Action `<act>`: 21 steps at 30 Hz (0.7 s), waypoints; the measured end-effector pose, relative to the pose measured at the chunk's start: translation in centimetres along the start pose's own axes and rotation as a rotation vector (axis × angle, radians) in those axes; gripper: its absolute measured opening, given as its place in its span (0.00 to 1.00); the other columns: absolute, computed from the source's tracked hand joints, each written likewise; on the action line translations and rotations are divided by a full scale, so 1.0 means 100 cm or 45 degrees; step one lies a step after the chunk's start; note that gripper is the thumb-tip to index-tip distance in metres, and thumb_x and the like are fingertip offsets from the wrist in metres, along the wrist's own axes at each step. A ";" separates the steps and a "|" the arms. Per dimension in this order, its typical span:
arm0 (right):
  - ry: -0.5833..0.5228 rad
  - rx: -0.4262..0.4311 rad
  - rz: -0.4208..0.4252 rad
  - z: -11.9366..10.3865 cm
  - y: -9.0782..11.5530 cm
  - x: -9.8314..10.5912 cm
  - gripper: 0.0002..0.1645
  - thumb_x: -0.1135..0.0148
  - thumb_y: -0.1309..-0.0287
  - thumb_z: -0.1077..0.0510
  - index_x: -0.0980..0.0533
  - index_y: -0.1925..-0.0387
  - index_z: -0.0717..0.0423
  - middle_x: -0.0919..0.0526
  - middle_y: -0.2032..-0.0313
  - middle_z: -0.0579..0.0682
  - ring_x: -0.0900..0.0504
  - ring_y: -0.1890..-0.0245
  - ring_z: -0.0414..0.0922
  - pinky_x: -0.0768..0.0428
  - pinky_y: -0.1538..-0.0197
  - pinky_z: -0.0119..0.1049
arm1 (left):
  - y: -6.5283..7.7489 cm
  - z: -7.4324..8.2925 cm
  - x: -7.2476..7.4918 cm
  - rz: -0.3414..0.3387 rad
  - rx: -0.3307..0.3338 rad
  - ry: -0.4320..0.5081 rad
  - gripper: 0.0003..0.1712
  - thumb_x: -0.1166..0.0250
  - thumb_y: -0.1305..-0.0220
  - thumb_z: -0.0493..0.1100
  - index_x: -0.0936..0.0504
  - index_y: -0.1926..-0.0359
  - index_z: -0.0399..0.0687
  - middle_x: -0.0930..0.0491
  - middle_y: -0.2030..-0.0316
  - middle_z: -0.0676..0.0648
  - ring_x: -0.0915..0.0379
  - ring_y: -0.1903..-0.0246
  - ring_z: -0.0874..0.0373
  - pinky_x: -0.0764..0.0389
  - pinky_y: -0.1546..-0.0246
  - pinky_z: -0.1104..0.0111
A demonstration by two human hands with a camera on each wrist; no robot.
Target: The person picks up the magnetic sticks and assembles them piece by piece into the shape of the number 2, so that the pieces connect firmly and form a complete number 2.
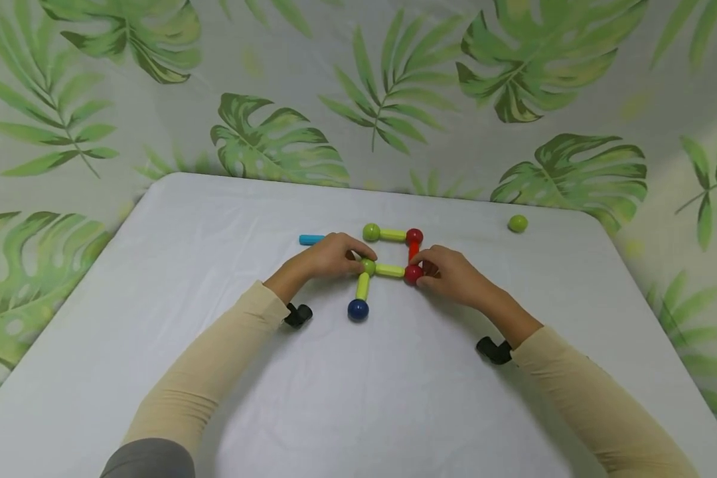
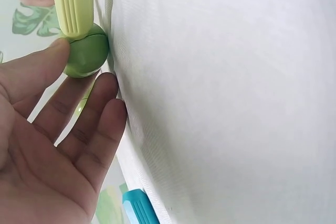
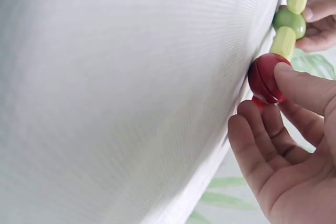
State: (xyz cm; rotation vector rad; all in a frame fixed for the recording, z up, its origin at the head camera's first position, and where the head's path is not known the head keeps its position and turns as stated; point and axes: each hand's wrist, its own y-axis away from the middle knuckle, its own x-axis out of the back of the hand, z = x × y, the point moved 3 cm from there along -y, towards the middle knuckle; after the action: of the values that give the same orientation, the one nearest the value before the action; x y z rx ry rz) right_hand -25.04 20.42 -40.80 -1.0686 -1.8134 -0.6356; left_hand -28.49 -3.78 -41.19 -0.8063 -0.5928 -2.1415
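A connected chain of balls and rods lies on the white table. My left hand [image 1: 334, 255] pinches a green ball [image 1: 368, 267] between thumb and fingers; the left wrist view shows the thumb on that green ball [image 2: 86, 56]. With my right hand [image 1: 457, 277] I hold a red ball [image 1: 413, 275], its thumb pressed on the ball's side in the right wrist view. A yellow-green rod [image 1: 390, 271] joins these two balls. From the green ball another yellow-green rod [image 1: 362, 287] runs toward me to a dark blue ball [image 1: 358, 310].
Behind the held red ball, a red rod [image 1: 414, 249] leads to another red ball [image 1: 414, 236], then a yellow-green rod [image 1: 393, 235] and a green ball [image 1: 371, 232]. A loose blue rod [image 1: 311, 239] lies by my left hand. A lone green ball [image 1: 518, 224] sits back right.
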 end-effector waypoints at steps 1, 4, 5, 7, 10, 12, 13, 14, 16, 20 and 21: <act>0.004 0.005 0.004 0.000 0.000 0.001 0.20 0.31 0.43 0.63 0.22 0.48 0.57 0.19 0.59 0.54 0.21 0.58 0.49 0.19 0.52 0.44 | 0.000 0.000 0.001 0.006 -0.002 0.002 0.19 0.37 0.33 0.39 0.17 0.43 0.53 0.19 0.41 0.49 0.21 0.43 0.51 0.19 0.45 0.61; 0.001 0.010 0.006 -0.001 -0.001 0.002 0.22 0.30 0.44 0.63 0.21 0.47 0.56 0.21 0.59 0.55 0.21 0.58 0.49 0.17 0.52 0.44 | 0.000 -0.001 0.001 0.002 -0.004 0.002 0.19 0.37 0.33 0.40 0.17 0.42 0.53 0.19 0.40 0.49 0.21 0.43 0.51 0.20 0.45 0.62; -0.002 0.013 0.004 -0.001 -0.001 0.002 0.23 0.30 0.45 0.64 0.21 0.46 0.56 0.22 0.59 0.55 0.21 0.58 0.49 0.17 0.52 0.44 | 0.000 -0.001 0.001 -0.002 -0.002 0.004 0.19 0.37 0.33 0.40 0.17 0.42 0.53 0.19 0.40 0.49 0.21 0.43 0.52 0.20 0.45 0.62; -0.008 0.028 0.001 -0.002 -0.002 0.003 0.25 0.29 0.45 0.64 0.22 0.44 0.56 0.23 0.59 0.56 0.21 0.58 0.50 0.17 0.52 0.44 | 0.001 -0.001 0.001 -0.009 0.001 0.007 0.19 0.38 0.33 0.40 0.17 0.42 0.53 0.20 0.40 0.50 0.22 0.42 0.52 0.20 0.45 0.62; -0.013 0.049 -0.008 -0.001 -0.003 0.003 0.28 0.28 0.45 0.62 0.22 0.41 0.55 0.24 0.59 0.56 0.22 0.58 0.50 0.17 0.53 0.44 | 0.001 -0.001 0.000 -0.007 -0.001 0.017 0.19 0.38 0.33 0.41 0.17 0.42 0.53 0.19 0.40 0.49 0.22 0.42 0.51 0.19 0.46 0.62; -0.015 0.051 -0.023 -0.001 -0.004 0.003 0.27 0.29 0.44 0.61 0.22 0.42 0.55 0.22 0.59 0.55 0.21 0.58 0.49 0.17 0.53 0.43 | 0.002 -0.001 0.000 -0.002 -0.011 0.016 0.19 0.38 0.33 0.41 0.17 0.42 0.53 0.19 0.40 0.49 0.21 0.43 0.51 0.19 0.47 0.63; -0.014 0.048 -0.032 0.000 -0.005 0.003 0.26 0.29 0.44 0.60 0.21 0.42 0.54 0.22 0.59 0.55 0.21 0.58 0.49 0.18 0.54 0.42 | 0.002 -0.001 0.000 0.000 -0.015 0.016 0.20 0.38 0.33 0.41 0.17 0.41 0.52 0.19 0.40 0.49 0.21 0.43 0.51 0.19 0.47 0.63; -0.011 0.046 -0.040 0.000 -0.005 0.003 0.25 0.30 0.43 0.59 0.21 0.42 0.54 0.21 0.60 0.54 0.21 0.59 0.48 0.18 0.54 0.41 | 0.002 -0.002 0.000 0.001 -0.020 0.016 0.20 0.38 0.33 0.41 0.17 0.41 0.52 0.19 0.40 0.49 0.21 0.43 0.51 0.19 0.47 0.63; -0.014 0.046 -0.054 0.001 -0.005 0.003 0.23 0.31 0.42 0.59 0.20 0.43 0.55 0.20 0.60 0.54 0.21 0.59 0.48 0.19 0.55 0.40 | 0.002 -0.002 0.000 0.005 -0.028 0.014 0.20 0.38 0.33 0.41 0.18 0.41 0.52 0.19 0.41 0.49 0.21 0.43 0.51 0.19 0.47 0.63; -0.022 0.059 -0.057 0.004 -0.005 0.002 0.23 0.31 0.41 0.59 0.20 0.44 0.55 0.18 0.57 0.55 0.20 0.58 0.48 0.18 0.53 0.42 | 0.003 -0.002 0.000 0.013 -0.036 0.014 0.20 0.38 0.34 0.41 0.18 0.41 0.51 0.19 0.41 0.48 0.21 0.44 0.51 0.19 0.47 0.63; -0.028 0.061 -0.056 0.004 -0.005 0.001 0.23 0.31 0.41 0.59 0.20 0.44 0.55 0.17 0.55 0.55 0.20 0.57 0.48 0.18 0.53 0.43 | 0.003 -0.002 0.000 0.014 -0.037 0.014 0.20 0.38 0.34 0.41 0.18 0.41 0.51 0.19 0.41 0.48 0.21 0.44 0.51 0.19 0.47 0.63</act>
State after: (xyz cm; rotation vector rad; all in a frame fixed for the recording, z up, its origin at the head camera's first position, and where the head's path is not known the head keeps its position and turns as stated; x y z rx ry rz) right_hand -25.72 20.55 -40.86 -1.0095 -1.8667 -0.6058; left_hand -28.31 -4.10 -41.32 -0.8106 -0.5517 -2.1476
